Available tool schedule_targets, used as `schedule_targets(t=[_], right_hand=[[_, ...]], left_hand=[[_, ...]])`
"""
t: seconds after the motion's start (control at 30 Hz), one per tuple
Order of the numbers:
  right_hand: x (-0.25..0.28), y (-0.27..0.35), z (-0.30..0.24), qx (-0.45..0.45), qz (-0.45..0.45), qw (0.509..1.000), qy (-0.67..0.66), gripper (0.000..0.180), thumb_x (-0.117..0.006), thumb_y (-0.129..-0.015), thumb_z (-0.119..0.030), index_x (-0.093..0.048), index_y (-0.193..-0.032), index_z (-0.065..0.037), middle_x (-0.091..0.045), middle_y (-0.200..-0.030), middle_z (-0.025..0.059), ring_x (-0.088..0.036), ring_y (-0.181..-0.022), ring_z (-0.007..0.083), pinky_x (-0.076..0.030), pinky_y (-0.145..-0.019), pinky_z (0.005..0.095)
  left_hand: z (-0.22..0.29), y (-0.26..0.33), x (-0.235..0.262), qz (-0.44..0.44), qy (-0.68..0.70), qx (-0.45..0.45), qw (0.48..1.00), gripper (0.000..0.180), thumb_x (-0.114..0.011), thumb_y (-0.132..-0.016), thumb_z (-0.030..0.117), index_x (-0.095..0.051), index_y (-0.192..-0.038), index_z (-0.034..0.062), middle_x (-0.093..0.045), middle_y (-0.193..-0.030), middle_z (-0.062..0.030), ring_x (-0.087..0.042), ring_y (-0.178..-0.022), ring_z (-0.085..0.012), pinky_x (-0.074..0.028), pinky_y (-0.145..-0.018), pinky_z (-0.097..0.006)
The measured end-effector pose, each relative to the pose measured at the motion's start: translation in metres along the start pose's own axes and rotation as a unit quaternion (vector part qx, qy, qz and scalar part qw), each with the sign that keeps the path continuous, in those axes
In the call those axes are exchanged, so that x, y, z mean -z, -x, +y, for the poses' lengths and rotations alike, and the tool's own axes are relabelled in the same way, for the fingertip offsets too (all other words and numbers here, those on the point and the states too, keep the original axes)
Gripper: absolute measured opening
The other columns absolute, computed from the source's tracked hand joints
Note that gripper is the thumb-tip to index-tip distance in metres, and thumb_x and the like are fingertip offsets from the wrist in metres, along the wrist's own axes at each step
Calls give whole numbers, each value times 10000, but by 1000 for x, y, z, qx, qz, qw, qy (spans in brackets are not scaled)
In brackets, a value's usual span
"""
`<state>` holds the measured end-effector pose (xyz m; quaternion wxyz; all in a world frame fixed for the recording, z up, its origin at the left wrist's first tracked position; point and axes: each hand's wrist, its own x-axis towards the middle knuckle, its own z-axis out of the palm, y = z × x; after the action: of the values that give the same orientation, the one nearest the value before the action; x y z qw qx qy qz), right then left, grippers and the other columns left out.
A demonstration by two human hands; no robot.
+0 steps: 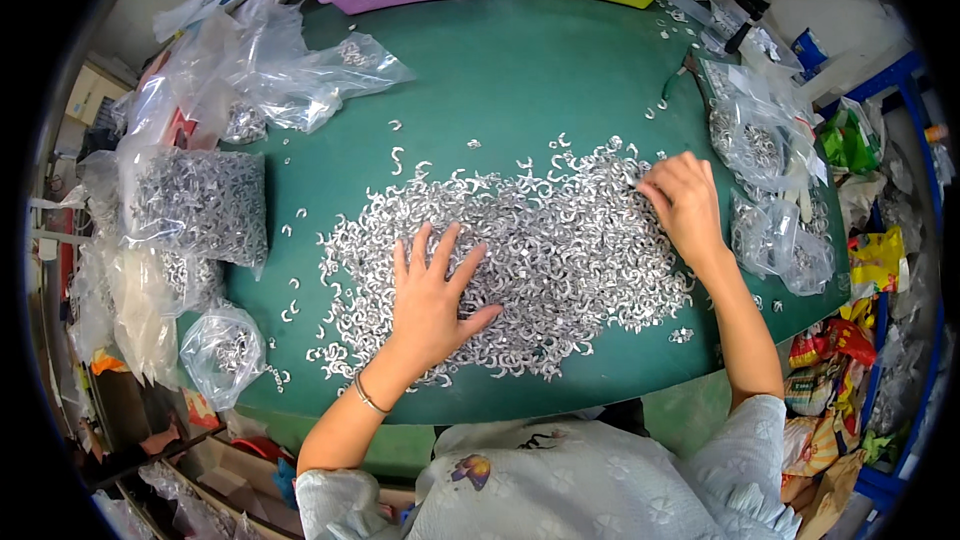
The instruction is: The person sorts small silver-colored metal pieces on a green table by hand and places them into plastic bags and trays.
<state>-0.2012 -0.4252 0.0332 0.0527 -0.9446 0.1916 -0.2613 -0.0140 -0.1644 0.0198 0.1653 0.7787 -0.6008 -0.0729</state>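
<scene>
The person's left hand (432,290) lies flat and spread on the near-left part of a wide heap of small curved metal clips (540,250), fingers splayed and palm down, so this grip is released and closed on nothing. The heap sits in the middle of the green bench (500,70) and stretches from under that palm across to the right hand (685,202), its long axis running left to right; the single clips within it point every way, with no shared heading. To work such a heap well, the flat hand would best press lightly and sweep only a thin layer, so that clips stay on the bench and do not pile under the wrist. The right hand rests at the far-right edge of the heap with its fingers curled down into the clips; whether this grip has pinched a piece cannot be told. Beyond it lie clear bags of clips (765,150).
</scene>
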Motion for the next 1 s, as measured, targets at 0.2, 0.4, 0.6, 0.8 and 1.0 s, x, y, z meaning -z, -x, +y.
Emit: schedule_targets(t=[0.2,0.4,0.6,0.8,1.0], right_hand=[[82,46,14,-148,112,982,45,79,-641,-764,-42,-574,-761,-1,-587,-775,112,-549,-752,278,-418,-714,347],[109,118,59,-268,79,925,258,107,-612,-802,-113,-584,-772,-14,-571,-769,86,-528,-762,265,-383,-703,362],[104,112,49,-285,83,922,249,105,-602,-810,-122,-596,-815,-17,-578,-797,94,-522,-797,279,-378,-708,373],[87,83,-1,-288,124,949,-47,180,-630,-778,-106,-603,-934,-19,-601,-908,116,-538,-903,283,-389,-830,379],[-1,60,-102,64,-179,967,-169,606,-711,-693,-305,-490,-1226,-117,-407,-1304,125,-339,-1238,347,-289,-994,503]], left_hand=[[-3,2,-3,-2,10,9,1000,682,-752,-626,362,-511,-1228,149,-345,-1368,-129,-261,-1260,-411,-167,-1019,-594],[-1,0,-4,16,1,0,1000,603,-722,-675,321,-515,-1212,140,-356,-1358,-125,-277,-1249,-405,-172,-1020,-583],[0,-1,-7,29,-2,0,1000,548,-691,-711,294,-520,-1206,133,-365,-1354,-130,-277,-1255,-403,-168,-1028,-571],[-5,3,-8,39,-11,-3,999,521,-673,-735,315,-528,-1203,138,-391,-1335,-126,-291,-1248,-395,-179,-1023,-564],[-8,-1,-11,44,-12,-19,999,528,-665,-749,342,-522,-1218,147,-398,-1324,-123,-297,-1239,-388,-186,-1020,-560]])
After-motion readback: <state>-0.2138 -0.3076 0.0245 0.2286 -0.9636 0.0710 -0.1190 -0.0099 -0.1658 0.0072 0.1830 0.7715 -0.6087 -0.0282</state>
